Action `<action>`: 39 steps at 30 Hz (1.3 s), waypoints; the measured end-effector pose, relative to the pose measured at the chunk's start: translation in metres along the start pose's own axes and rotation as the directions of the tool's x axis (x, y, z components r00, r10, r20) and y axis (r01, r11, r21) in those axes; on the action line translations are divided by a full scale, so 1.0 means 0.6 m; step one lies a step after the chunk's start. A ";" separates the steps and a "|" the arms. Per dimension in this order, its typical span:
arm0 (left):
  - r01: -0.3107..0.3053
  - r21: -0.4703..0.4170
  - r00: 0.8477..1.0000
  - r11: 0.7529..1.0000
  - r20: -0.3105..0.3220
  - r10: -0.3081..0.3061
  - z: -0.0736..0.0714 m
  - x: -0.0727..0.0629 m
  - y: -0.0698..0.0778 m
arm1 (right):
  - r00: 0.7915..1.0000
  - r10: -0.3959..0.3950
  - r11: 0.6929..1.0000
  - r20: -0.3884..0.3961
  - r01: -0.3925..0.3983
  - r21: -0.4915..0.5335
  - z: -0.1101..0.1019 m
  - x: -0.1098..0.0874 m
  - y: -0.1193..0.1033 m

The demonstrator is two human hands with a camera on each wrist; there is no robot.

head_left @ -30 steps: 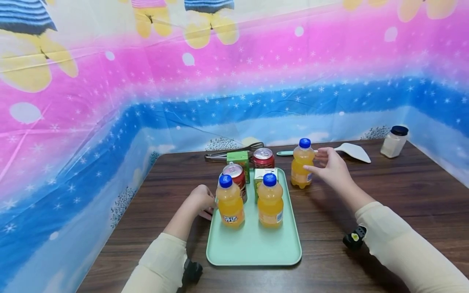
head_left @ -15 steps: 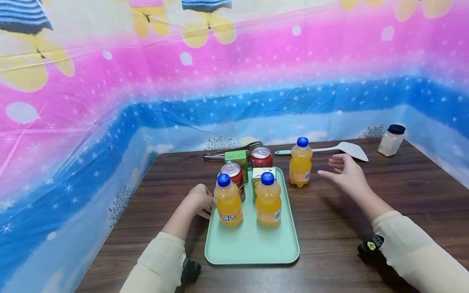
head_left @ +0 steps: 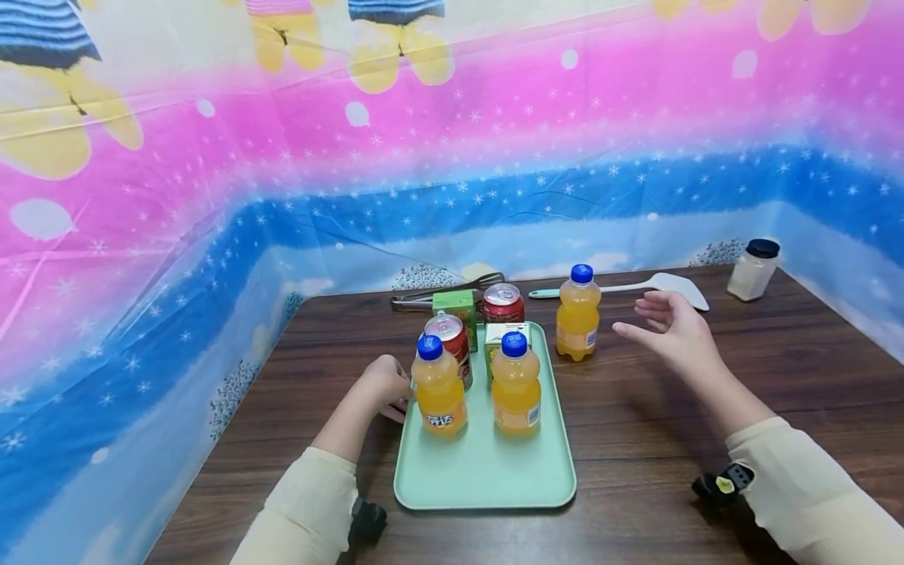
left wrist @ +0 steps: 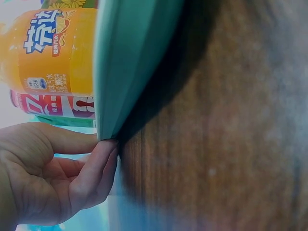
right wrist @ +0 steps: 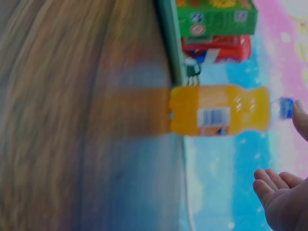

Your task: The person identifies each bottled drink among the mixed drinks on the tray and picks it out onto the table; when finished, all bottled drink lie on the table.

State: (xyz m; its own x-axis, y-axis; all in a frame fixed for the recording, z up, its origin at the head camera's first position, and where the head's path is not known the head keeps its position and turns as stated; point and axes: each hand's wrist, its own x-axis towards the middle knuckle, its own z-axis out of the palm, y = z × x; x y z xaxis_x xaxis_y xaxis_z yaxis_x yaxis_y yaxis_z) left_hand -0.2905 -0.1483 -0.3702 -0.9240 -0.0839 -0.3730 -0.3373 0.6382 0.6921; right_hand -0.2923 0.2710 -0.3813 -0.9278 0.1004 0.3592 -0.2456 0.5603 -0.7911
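My left hand (head_left: 384, 383) pinches the left rim of the light green tray (head_left: 486, 480); in the left wrist view the thumb lies against the rim's upper side and the fingers curl under its edge. Two orange soda bottles (head_left: 441, 400) with blue caps stand on the tray. Behind them are a red soda can (head_left: 452, 333) and a green-and-white drink carton (head_left: 494, 345). A third orange soda bottle (head_left: 577, 318) stands upright on the table, right of the tray. Apart from it, to its right, my right hand (head_left: 674, 333) holds nothing, fingers and thumb spread.
At the tray's far end are a green carton (head_left: 455, 306) and another red can (head_left: 504, 304). Behind lie metal tongs with a dark whisk-like utensil (head_left: 487, 281). A white spatula (head_left: 681, 290) and a black-lidded jar (head_left: 753, 271) sit at the back right, before a patterned cloth wall (head_left: 452, 188).
My right hand has let go of the third orange soda bottle and drawn back to the right. That bottle stays standing in place. My left hand keeps its grip on the tray.
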 end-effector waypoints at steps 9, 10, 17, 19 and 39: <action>-0.054 0.023 0.998 0.998 -0.013 0.054 0.000 -0.003 -0.002 | 0.986 -0.147 0.972 0.077 0.130 0.194 -0.001 -0.049 -0.130; -0.057 0.027 0.998 0.998 -0.013 0.058 0.000 -0.003 -0.003 | 0.982 -0.172 0.965 0.083 0.151 0.216 0.002 -0.052 -0.137; -0.056 0.032 0.998 0.998 -0.018 0.057 -0.001 -0.006 -0.003 | 0.954 -0.259 0.938 0.149 0.212 0.275 0.033 -0.073 -0.175; -0.053 0.030 0.998 0.998 -0.022 0.053 -0.001 -0.005 -0.004 | 0.945 -0.274 0.934 0.176 0.218 0.284 0.046 -0.077 -0.181; -0.052 0.029 0.999 0.998 -0.011 0.052 -0.001 -0.003 -0.005 | 0.915 -0.224 0.947 0.335 0.124 0.296 0.142 -0.105 -0.193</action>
State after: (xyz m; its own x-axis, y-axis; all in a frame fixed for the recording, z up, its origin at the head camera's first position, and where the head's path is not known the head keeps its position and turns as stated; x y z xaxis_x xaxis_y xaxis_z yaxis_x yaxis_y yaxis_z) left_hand -0.2881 -0.1507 -0.3711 -0.9422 -0.0592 -0.3298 -0.2840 0.6634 0.6923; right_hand -0.2293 0.1297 -0.3546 -0.8881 -0.3091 0.3403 -0.4306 0.3001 -0.8512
